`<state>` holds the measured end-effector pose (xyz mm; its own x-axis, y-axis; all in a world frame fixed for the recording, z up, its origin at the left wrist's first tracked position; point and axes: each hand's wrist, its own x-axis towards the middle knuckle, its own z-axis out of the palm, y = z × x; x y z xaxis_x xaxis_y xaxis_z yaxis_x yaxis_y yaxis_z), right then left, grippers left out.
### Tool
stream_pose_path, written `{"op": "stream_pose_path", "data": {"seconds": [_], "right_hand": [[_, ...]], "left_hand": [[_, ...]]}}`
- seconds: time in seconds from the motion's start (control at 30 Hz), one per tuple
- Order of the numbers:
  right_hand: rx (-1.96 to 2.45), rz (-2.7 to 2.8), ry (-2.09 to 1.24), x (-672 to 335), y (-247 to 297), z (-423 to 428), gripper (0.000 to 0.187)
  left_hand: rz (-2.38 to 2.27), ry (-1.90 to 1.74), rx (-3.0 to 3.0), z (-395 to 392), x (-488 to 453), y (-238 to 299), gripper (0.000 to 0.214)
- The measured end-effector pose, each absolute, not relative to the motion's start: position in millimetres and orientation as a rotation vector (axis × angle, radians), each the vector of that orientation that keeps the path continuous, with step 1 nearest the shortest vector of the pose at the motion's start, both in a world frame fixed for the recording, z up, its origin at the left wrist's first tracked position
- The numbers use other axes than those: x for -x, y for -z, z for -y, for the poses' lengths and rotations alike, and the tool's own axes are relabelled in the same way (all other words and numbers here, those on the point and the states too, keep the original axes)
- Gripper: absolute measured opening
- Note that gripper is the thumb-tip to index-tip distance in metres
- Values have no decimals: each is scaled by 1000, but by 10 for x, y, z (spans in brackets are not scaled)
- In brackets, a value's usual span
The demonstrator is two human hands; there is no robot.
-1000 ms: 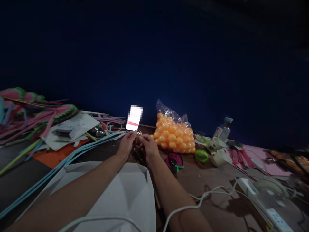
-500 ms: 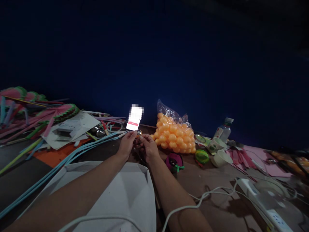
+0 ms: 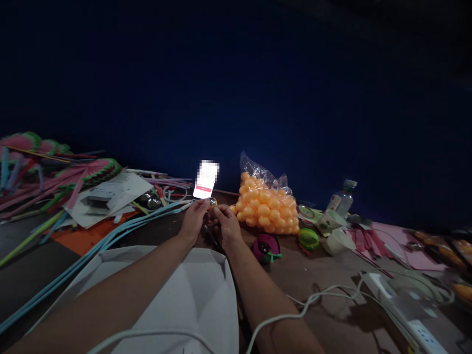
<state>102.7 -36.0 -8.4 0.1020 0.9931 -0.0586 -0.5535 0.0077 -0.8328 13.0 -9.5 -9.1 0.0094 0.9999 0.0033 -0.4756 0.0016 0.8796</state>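
Note:
My left hand (image 3: 193, 220) and my right hand (image 3: 225, 225) meet over the brown table, both pinching one small shiny object (image 3: 212, 201) with a bit of orange at it; what it is stays too small and dim to name. The fingers of both hands are curled closed around it. Just behind the hands a lit phone screen (image 3: 206, 180) stands upright. A clear bag of orange balls (image 3: 265, 204) sits right of my right hand. A white sheet (image 3: 191, 290) lies under my forearms.
Coloured straws and paper fans (image 3: 55, 172) pile up at the left, with blue strips (image 3: 110, 236) running diagonally. A pink-green round toy (image 3: 266, 247), a green lid (image 3: 308, 238), paper cups (image 3: 334, 228), a water bottle (image 3: 341, 197) and a white power strip (image 3: 405, 309) with cables lie right.

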Motion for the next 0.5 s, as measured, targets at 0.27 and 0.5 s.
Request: {"op": "stream_pose_path", "data": {"seconds": [0.27, 0.5], "right_hand": [[828, 672, -1380, -1019, 85, 359, 30], [822, 669, -1387, -1013, 73, 370, 29]], "left_hand": [[-813, -1405, -826, 90, -130, 92, 39], [-788, -1382, -825, 88, -123, 100, 38]]}}
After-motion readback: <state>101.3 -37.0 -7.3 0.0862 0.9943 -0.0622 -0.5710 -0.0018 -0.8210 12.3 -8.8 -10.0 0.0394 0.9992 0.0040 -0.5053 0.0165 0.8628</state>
